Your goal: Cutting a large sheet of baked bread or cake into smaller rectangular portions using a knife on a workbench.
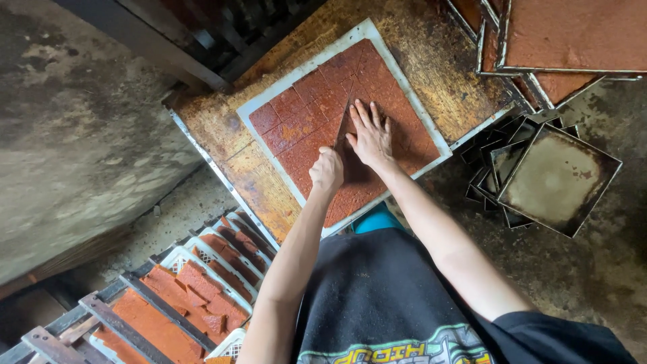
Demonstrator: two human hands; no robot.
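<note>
The reddish-brown sheet (323,114) lies flat on a white cutting board (306,67), which sits on a stained wooden table (431,61). The sheet is already scored into squares over its far part. It looks thin, soft and slightly tacky, like a pressed fruit paste, so I judge it light, floppy if lifted by 1 corner, and prone to tearing along the cuts. It would best be held down flat with an open palm, or lifted piece by piece at an edge.

The right hand (373,137) does just that: it presses flat on the sheet, fingers spread wide and pointing toward the far end of the board. The left hand (327,170) is closed in a fist around what seems to be a knife handle, and a dark blade (342,125) runs from it up along the right thumb; the blade is hard to make out clearly.

The board's long axis runs diagonally, from near the person's body up and to the left in view. The blade lies across that axis, along a cut line.

Empty metal trays (559,178) are stacked on the right, and white crates (202,283) of cut pieces stand lower left.
</note>
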